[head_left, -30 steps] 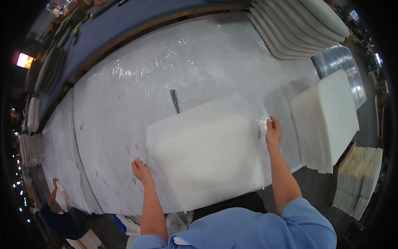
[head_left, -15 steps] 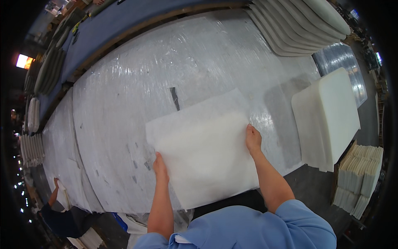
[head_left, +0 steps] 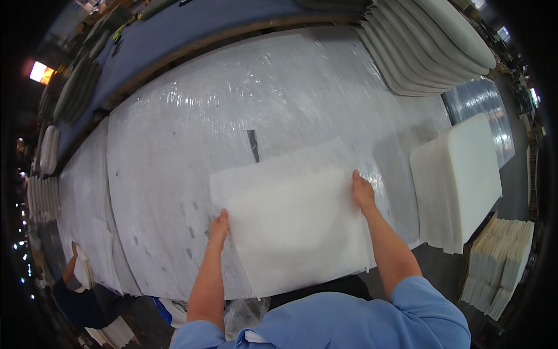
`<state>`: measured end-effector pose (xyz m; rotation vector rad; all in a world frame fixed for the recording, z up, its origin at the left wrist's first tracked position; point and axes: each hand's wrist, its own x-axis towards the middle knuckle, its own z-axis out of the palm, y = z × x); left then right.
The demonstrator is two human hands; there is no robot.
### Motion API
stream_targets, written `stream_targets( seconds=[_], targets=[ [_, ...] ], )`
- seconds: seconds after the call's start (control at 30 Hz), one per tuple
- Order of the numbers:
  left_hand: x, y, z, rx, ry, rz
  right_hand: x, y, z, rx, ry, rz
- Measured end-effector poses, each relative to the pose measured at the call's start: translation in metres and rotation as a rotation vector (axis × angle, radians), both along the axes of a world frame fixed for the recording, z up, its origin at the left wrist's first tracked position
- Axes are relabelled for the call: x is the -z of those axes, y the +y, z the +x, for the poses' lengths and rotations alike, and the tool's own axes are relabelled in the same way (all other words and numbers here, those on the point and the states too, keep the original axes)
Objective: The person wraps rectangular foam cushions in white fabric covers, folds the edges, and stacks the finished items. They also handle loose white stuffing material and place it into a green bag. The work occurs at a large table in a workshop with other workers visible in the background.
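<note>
A white, roughly rectangular padded piece (head_left: 296,227) lies in front of me on the plastic-covered table (head_left: 168,145). It looks soft, and a thinner, see-through layer of its material reaches past the padding at the far edge. My left hand (head_left: 219,225) closes on its left side, thumb up and the other fingers mostly hidden. At the right side, somewhat farther from me, my right hand (head_left: 363,191) grips the edge in a similar way. The near edge of the piece comes close to my body.
Thick pale cushions stand stacked (head_left: 418,46) at the far right. Nearer stand white foam slabs (head_left: 453,180), with folded cream pieces (head_left: 497,267) below. A blue-topped table (head_left: 221,14) runs along the back. At the lower left, another person (head_left: 81,302) handles white material.
Both my hands have shifted slightly farther along the sides of the white piece, away from me. The whole view has moved a little. The other person's hand stays at the white material.
</note>
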<state>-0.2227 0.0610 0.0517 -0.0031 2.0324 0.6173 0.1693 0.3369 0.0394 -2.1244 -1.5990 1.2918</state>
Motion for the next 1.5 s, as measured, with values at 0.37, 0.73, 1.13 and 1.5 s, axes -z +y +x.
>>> stream_targets(
  seconds=[0.37,0.73,1.13,1.5],
  targets=[
    [0.02,0.043,-0.03,-0.365,-0.107,0.398,0.01,0.054,-0.029,0.059,0.491,-0.276],
    [0.033,0.03,-0.036,-0.309,0.296,0.235,0.024,0.05,-0.017,0.164,0.193,-0.042],
    [0.014,0.005,0.037,-0.289,0.17,0.358,0.01,-0.03,-0.001,0.051,0.262,-0.036],
    [0.01,-0.1,0.065,-0.541,0.181,0.348,-0.012,-0.044,0.075,0.18,0.273,-0.066]
  ],
)
